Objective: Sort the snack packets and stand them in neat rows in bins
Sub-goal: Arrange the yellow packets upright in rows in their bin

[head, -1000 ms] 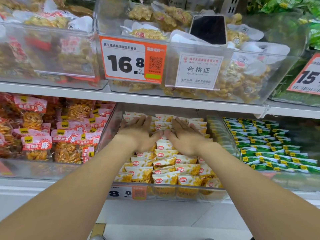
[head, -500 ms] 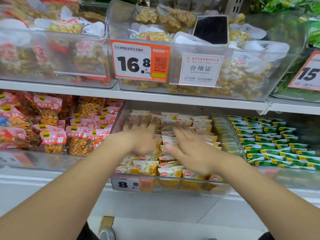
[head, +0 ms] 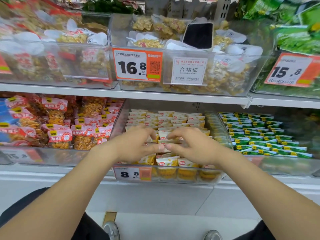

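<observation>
Snack packets (head: 166, 118), glossy white-and-yellow pillows with a small red logo, stand in tight rows inside a clear plastic bin (head: 220, 135) at the centre of the frame, on the lower white shelf (head: 52, 172). Both hands reach into its middle rows. The left hand (head: 136, 146) and the right hand (head: 194, 148) are curled, with thumb tips nearly meeting, and they pinch packets between thumbs and fingers, though motion blur softens the detail. An orange-edged price tag (head: 132, 174) reading 8.8 sits on the bin's front wall. Centre left, a neighbouring bin holds crinkly red packs (head: 57, 118) of golden pieces. Centre right, flat green sachets (head: 259, 134) lie in overlapping lines. Across the top of the frame, an upper shelf (head: 138, 94) carries transparent tubs, one of which bears a 16.8 label (head: 137, 65) and a white card (head: 188, 71). Pale floor (head: 173, 226) shows at the bottom.
</observation>
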`<action>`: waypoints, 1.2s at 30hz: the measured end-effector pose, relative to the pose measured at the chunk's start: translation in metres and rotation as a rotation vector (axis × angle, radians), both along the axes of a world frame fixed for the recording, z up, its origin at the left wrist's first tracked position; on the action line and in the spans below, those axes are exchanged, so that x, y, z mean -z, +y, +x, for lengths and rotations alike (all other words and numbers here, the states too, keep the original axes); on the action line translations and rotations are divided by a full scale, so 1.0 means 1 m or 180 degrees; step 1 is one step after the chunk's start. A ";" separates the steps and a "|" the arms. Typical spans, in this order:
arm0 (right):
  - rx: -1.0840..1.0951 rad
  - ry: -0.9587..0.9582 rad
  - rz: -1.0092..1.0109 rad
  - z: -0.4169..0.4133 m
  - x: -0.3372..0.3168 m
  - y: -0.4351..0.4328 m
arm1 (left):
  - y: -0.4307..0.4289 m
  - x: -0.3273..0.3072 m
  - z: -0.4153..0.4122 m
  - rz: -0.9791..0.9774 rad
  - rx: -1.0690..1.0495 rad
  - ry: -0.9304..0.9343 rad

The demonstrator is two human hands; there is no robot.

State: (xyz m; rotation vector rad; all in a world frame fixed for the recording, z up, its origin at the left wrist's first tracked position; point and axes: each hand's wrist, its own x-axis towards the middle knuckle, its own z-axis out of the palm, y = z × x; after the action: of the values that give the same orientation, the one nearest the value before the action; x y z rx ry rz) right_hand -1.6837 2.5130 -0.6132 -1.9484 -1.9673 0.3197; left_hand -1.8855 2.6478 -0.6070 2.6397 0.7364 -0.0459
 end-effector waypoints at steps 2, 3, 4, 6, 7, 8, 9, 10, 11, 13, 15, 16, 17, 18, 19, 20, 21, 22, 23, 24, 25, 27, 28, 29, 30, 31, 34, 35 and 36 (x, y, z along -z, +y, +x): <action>0.0019 0.0118 -0.0163 -0.001 -0.011 -0.022 | -0.007 -0.003 -0.008 0.0089 0.0191 -0.0342; 0.0044 0.0109 -0.0396 -0.001 -0.013 -0.032 | -0.014 -0.002 -0.012 -0.0007 0.0278 -0.0356; 0.0063 0.0011 -0.0626 -0.003 -0.014 -0.041 | -0.021 0.001 -0.014 -0.0047 0.0326 -0.0250; 0.0134 -0.0385 -0.0763 -0.008 -0.011 -0.050 | -0.035 0.009 -0.015 0.0326 0.0453 -0.0088; 0.0191 -0.0559 -0.0702 -0.012 -0.010 -0.051 | -0.040 0.013 -0.015 0.0625 0.0503 -0.0062; 0.0257 -0.0669 -0.0636 -0.016 -0.010 -0.052 | -0.044 0.016 -0.015 0.0856 0.0514 -0.0075; 0.0331 -0.0761 -0.0612 -0.018 -0.011 -0.052 | -0.046 0.017 -0.014 0.0992 0.0491 -0.0101; 0.0373 -0.0857 -0.0604 -0.021 -0.013 -0.052 | -0.046 0.017 -0.014 0.1075 0.0461 -0.0131; 0.0396 -0.0969 -0.0578 -0.022 -0.016 -0.053 | -0.047 0.016 -0.014 0.1127 0.0435 -0.0149; 0.0463 -0.1097 -0.0416 -0.021 -0.020 -0.054 | -0.046 0.013 -0.014 0.1187 0.0348 -0.0245; 0.0627 -0.1052 -0.0168 -0.018 -0.024 -0.053 | -0.045 0.008 -0.010 0.1260 0.0212 -0.0468; 0.0716 -0.1009 -0.0067 -0.016 -0.025 -0.051 | -0.044 0.007 -0.007 0.1330 0.0135 -0.0546; 0.0768 -0.0989 0.0005 -0.016 -0.024 -0.047 | -0.043 0.006 -0.003 0.1404 0.0065 -0.0588; 0.0786 -0.0996 0.0039 -0.016 -0.022 -0.043 | -0.042 0.006 0.000 0.1461 -0.0007 -0.0581; 0.0777 -0.1019 0.0050 -0.016 -0.018 -0.040 | -0.041 0.007 0.003 0.1497 -0.0072 -0.0528; 0.0756 -0.1067 0.0015 -0.016 -0.013 -0.037 | -0.040 0.009 0.006 0.1522 -0.0126 -0.0437; 0.0729 -0.1132 -0.0049 -0.016 -0.008 -0.034 | -0.040 0.012 0.009 0.1546 -0.0152 -0.0319; 0.0698 -0.1197 -0.0128 -0.016 -0.003 -0.033 | -0.041 0.015 0.011 0.1560 -0.0145 -0.0181; 0.0667 -0.1227 -0.0181 -0.016 0.001 -0.032 | -0.043 0.018 0.013 0.1548 -0.0115 -0.0069; 0.0650 -0.1222 -0.0226 -0.016 0.004 -0.032 | -0.046 0.020 0.015 0.1516 -0.0070 0.0007; 0.0634 -0.1183 -0.0265 -0.016 0.007 -0.032 | -0.050 0.021 0.018 0.1488 -0.0010 0.0045; 0.0532 -0.1033 -0.0382 -0.015 0.006 -0.032 | -0.057 0.020 0.025 0.1441 0.0139 0.0114; 0.0490 -0.0900 -0.0399 -0.014 0.004 -0.034 | -0.060 0.020 0.028 0.1407 0.0195 0.0156; 0.0539 -0.0738 -0.0319 -0.010 0.000 -0.036 | -0.062 0.019 0.031 0.1366 0.0241 0.0149; 0.0718 -0.0579 -0.0106 -0.006 -0.004 -0.039 | -0.062 0.019 0.034 0.1303 0.0276 0.0048; 0.1014 -0.0456 0.0243 0.002 -0.007 -0.042 | -0.062 0.019 0.036 0.1222 0.0289 -0.0101; 0.2228 -0.0469 0.0864 0.029 -0.012 -0.054 | -0.061 0.023 0.044 0.1102 0.0227 -0.0297; 0.2485 -0.0399 0.0629 0.038 -0.011 -0.058 | -0.061 0.025 0.046 0.1092 0.0173 -0.0260; 0.2610 -0.0216 0.0283 0.043 -0.013 -0.062 | -0.062 0.028 0.048 0.1044 0.0115 -0.0203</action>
State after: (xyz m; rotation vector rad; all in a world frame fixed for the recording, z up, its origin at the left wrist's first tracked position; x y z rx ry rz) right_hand -1.6408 2.4510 -0.6000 -2.5063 -1.0347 -0.0539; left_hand -1.8370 2.5859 -0.6350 2.9483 0.7277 0.1620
